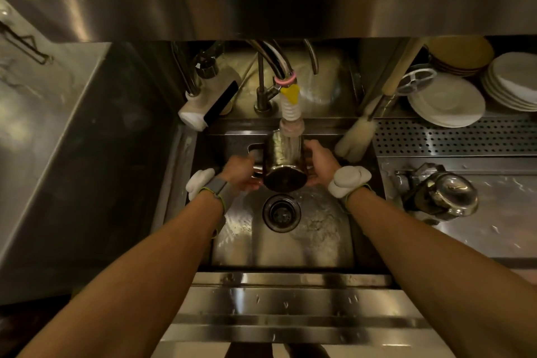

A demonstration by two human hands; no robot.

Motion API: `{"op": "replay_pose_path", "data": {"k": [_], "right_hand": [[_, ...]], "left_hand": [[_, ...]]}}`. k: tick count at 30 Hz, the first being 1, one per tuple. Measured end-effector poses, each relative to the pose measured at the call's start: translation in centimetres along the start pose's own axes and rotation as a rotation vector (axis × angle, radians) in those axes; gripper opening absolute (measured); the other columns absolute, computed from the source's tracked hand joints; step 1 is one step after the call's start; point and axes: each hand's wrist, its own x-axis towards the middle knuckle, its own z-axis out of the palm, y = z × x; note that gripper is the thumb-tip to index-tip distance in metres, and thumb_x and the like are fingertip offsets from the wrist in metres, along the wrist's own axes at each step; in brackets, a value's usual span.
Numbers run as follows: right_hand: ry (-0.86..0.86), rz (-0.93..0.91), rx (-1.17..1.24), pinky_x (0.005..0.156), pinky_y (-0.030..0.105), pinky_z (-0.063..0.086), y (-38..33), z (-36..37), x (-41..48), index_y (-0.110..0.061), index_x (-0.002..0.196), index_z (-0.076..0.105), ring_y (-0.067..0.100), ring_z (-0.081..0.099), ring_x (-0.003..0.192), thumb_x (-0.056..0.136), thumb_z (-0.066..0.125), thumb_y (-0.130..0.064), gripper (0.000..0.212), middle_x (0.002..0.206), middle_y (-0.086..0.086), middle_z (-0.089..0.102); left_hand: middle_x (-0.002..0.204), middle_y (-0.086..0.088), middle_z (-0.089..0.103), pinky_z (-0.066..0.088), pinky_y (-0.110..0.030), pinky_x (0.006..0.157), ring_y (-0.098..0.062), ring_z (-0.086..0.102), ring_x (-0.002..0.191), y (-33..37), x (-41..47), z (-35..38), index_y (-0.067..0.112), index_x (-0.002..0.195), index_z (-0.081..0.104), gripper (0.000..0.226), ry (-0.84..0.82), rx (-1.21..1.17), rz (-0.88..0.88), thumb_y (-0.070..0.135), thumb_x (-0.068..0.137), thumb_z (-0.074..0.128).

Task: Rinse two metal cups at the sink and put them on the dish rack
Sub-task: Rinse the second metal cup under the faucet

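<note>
One shiny cylindrical metal cup [283, 163] shows at the centre of the frame, held over the stainless steel sink [319, 244] and tipped so its round dark base faces the camera and its mouth points up at the tap. Two hands hold it: the left hand [239, 173] has its fingers curled round the handle side, and the right hand [319, 163] grips the opposite wall. Each wrist wears one padded white band, two in all. One white ribbed tap nozzle [290, 107], with a yellow clip and pink rings, hangs just above the cup, and water runs from it along the cup's side. One round dark drain [281, 212] sits in the wet basin below. Left of the nozzle stands one white and black boxy tap unit [209, 102]. At the upper right lie two stacks of round white plates [447, 102] and one brownish stack behind them, next to a perforated steel tray [453, 136]. One white bristly bottle brush [357, 134] leans by the sink's right corner. One domed shiny metal object [447, 195] rests on the wet steel bench [494, 229] at right. A broad brushed-steel shelf [261, 9] crosses the top of the frame, hiding the wall behind the taps.
</note>
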Motion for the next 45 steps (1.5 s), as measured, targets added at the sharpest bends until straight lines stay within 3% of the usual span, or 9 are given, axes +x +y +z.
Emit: {"op": "replay_pose_path", "data": {"k": [10,17,20,23,27,30,34,37,45], "right_hand": [[0.072,-0.097,-0.097,0.087,0.057,0.051,-0.1,-1.9,0.9,-0.012,0.074,0.065,0.034,0.064,0.086,0.068,0.045,-0.049,0.042,0.089,0.018,0.068],[-0.01,-0.105,-0.167,0.096,0.041,0.045,0.1,-0.7,-1.5,-0.017,0.077,0.061,0.031,0.06,0.099,0.096,0.045,-0.031,0.029,0.1,0.013,0.064],[-0.079,-0.137,-0.153,0.079,0.028,0.048,0.8,-0.3,-1.9,-0.018,0.093,0.062,0.015,0.061,0.08,0.091,0.059,-0.034,0.016,0.095,0.006,0.068],[-0.118,-0.147,-0.148,0.072,0.021,0.051,1.5,0.1,-2.2,-0.017,0.112,0.059,0.01,0.065,0.081,0.076,0.076,-0.04,0.046,0.095,0.001,0.069],[-0.083,-0.137,-0.05,0.094,0.044,0.052,2.7,-0.2,-0.8,-0.015,0.135,0.044,0.024,0.066,0.102,0.038,0.086,-0.06,0.116,0.119,0.006,0.065],[-0.042,-0.08,0.058,0.096,0.049,0.051,2.3,0.0,-1.3,-0.012,0.135,0.037,0.028,0.063,0.106,0.063,0.082,-0.048,0.092,0.123,0.01,0.06],[-0.037,-0.063,0.131,0.096,0.049,0.051,1.8,0.3,-1.1,-0.017,0.133,0.041,0.028,0.063,0.106,0.078,0.072,-0.044,0.069,0.122,0.01,0.061],[-0.028,-0.102,0.074,0.097,0.052,0.049,1.8,0.1,-1.3,-0.022,0.136,0.047,0.029,0.059,0.113,0.087,0.063,-0.042,0.055,0.128,0.008,0.059],[0.044,-0.055,0.031,0.079,0.044,0.055,1.5,0.1,-0.4,-0.019,0.14,0.035,0.029,0.059,0.108,0.091,0.057,-0.044,0.059,0.128,0.008,0.054]], "left_hand": [[0.069,-0.005,0.052,0.045,-0.025,0.051,-0.017,0.052,0.058,0.8,-1.6,1.7,0.013,0.083,0.053,0.027,-0.047,0.017,0.11,0.024,0.102,0.037],[0.089,-0.021,0.068,0.049,-0.041,0.085,-0.033,0.065,0.082,0.0,-2.8,1.2,0.0,0.087,0.067,0.048,-0.125,0.142,0.105,0.046,0.09,0.055],[0.089,-0.012,0.07,0.045,-0.03,0.078,-0.022,0.064,0.086,0.4,-3.6,1.4,0.003,0.087,0.07,0.063,-0.123,0.152,0.178,0.059,0.091,0.041],[0.076,-0.008,0.071,0.048,-0.018,0.076,-0.011,0.066,0.074,0.6,-3.6,1.6,0.006,0.071,0.071,0.07,-0.068,0.086,0.242,0.061,0.093,0.032],[0.071,-0.006,0.065,0.044,-0.027,0.07,-0.017,0.063,0.07,-0.1,-2.9,1.0,0.014,0.065,0.062,0.057,0.048,0.002,0.222,0.056,0.094,0.037],[0.09,-0.002,0.067,0.041,-0.028,0.07,-0.02,0.065,0.091,-1.3,-2.5,1.0,0.02,0.094,0.063,0.026,-0.037,-0.039,0.179,0.043,0.092,0.052],[0.129,-0.006,0.061,0.05,-0.037,0.087,-0.025,0.059,0.117,-1.1,-2.4,2.5,0.02,0.136,0.05,0.049,-0.109,-0.077,0.193,0.034,0.09,0.06],[0.137,-0.009,0.055,0.043,-0.043,0.106,-0.024,0.054,0.124,-0.8,-2.3,2.7,0.014,0.14,0.044,0.054,-0.096,-0.104,0.27,0.023,0.09,0.062],[0.129,-0.008,0.059,0.048,-0.038,0.098,-0.02,0.058,0.108,-0.1,-1.5,3.5,0.012,0.135,0.047,0.05,-0.032,-0.119,0.218,0.025,0.089,0.063]]}}
